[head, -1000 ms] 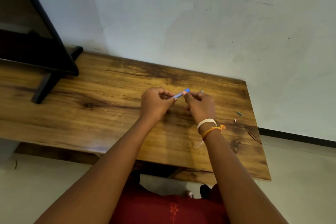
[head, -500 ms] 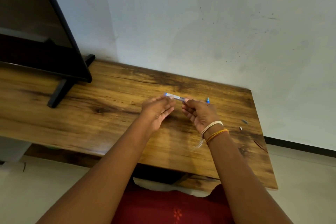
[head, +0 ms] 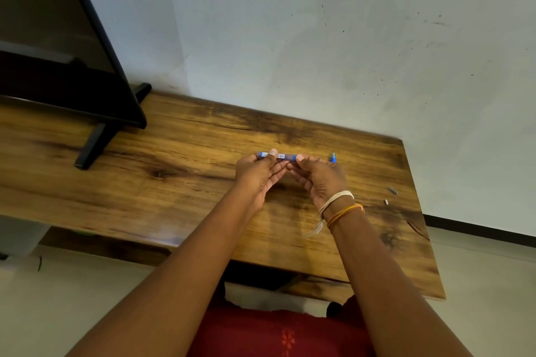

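A blue pen barrel (head: 280, 156) with a white label lies level between both hands, above the middle of the wooden table (head: 174, 182). My left hand (head: 258, 174) pinches its left part between thumb and fingers. My right hand (head: 319, 180), with thread bands on the wrist, pinches its right end. A small blue pointed piece (head: 333, 157) sticks up just behind my right hand; whether the hand holds it cannot be told.
A black screen (head: 58, 46) on a black foot (head: 95, 145) stands at the table's left. Two tiny parts, a grey one (head: 392, 191) and a pale one (head: 386, 202), lie near the right edge. A wall rises behind the table.
The barrel has turned from tilted to level, and both hands have rolled palm-up to pinch it at its ends. The view has shifted down and right.
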### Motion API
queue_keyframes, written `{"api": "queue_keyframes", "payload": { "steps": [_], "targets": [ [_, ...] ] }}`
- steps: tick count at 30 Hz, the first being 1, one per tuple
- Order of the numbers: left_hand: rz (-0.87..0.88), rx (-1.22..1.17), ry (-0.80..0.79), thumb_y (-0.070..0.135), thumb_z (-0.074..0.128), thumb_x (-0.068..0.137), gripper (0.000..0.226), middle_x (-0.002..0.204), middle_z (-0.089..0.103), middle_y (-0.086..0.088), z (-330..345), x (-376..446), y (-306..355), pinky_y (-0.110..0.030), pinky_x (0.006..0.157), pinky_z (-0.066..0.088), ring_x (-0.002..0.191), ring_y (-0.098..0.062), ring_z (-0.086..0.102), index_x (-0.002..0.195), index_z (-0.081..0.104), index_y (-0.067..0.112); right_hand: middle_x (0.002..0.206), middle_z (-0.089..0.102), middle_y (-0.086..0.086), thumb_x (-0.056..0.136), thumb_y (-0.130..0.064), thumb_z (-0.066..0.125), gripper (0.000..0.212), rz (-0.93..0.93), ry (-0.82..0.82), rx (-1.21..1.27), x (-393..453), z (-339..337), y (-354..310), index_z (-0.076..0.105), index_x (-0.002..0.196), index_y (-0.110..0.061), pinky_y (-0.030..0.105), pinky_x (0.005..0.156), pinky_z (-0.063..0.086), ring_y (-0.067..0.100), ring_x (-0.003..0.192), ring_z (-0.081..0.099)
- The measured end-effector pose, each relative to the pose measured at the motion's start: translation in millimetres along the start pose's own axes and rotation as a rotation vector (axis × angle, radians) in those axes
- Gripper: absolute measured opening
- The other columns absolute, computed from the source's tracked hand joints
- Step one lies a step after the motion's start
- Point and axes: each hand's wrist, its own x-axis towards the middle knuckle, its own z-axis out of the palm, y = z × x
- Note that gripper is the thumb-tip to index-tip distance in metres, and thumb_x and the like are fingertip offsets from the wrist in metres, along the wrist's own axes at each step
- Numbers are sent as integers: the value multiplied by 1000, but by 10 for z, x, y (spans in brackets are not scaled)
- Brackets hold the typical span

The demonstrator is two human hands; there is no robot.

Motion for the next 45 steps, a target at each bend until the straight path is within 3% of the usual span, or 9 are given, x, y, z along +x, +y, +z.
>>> {"api": "queue_keyframes", "payload": {
  "steps": [6,9,17,23,29,32,35,38,45],
  "targets": [
    [0,-11,-15,12,52,96,11,91,71,-18,-10,23,19,-25,65,60,80,-17,72,96,57,2,75,68,18,93,1,55,7,23,4,23,53,-12,-10,60,88,4,28,58,61,18,57,71],
    [-4,-37,21,11,54,94,7,88,71,-16,-32,24,41,-26,64,60,76,-17,72,93,56,4,74,65,15,88,3,61,5,1,32,-14,79,13,14,59,85,-1,26,51,59,17,52,69],
    [-1,-79,173,15,53,95,13,80,66,-10,-309,140,301,-26,68,55,73,-16,66,86,57,6,63,67,3,82,-9,72,14,-207,173,-575,209,149,275,67,69,-13,22,47,55,10,49,64],
    [-33,-31,194,16,54,95,14,80,65,-9,-454,134,316,-26,69,53,74,-17,65,85,58,7,60,68,0,83,-19,70,23,-259,198,-757,292,222,380,64,61,-23,42,67,61,21,62,70],
    [-24,15,213,16,57,93,11,80,66,-9,-597,177,405,-26,65,54,73,-17,67,88,59,6,75,73,4,84,-23,69,11,-312,261,-903,331,329,435,72,74,-21,38,74,60,20,74,70],
    [-26,17,201,15,57,93,11,80,66,-9,-617,124,416,-26,66,54,73,-17,67,87,59,7,70,72,7,86,-21,68,11,-233,271,-749,312,302,387,73,80,-13,39,69,61,21,65,69],
    [-25,8,180,14,57,93,10,80,65,-9,-585,83,409,-27,66,54,73,-17,66,85,59,7,70,66,10,91,-12,62,13,-26,272,-299,306,274,276,66,88,0,31,53,58,19,54,62],
    [-33,7,149,12,59,91,10,79,65,-9,-508,45,377,-27,67,54,73,-18,66,84,59,6,61,64,10,94,-8,56,17,136,159,1,209,291,211,60,79,0,22,43,55,18,50,62],
    [38,120,84,10,66,86,7,65,71,-8,-309,13,275,-24,60,58,57,-13,70,84,61,5,57,69,12,97,-11,50,23,299,-99,84,29,283,160,60,81,1,26,54,58,17,49,69]
  ]
}}
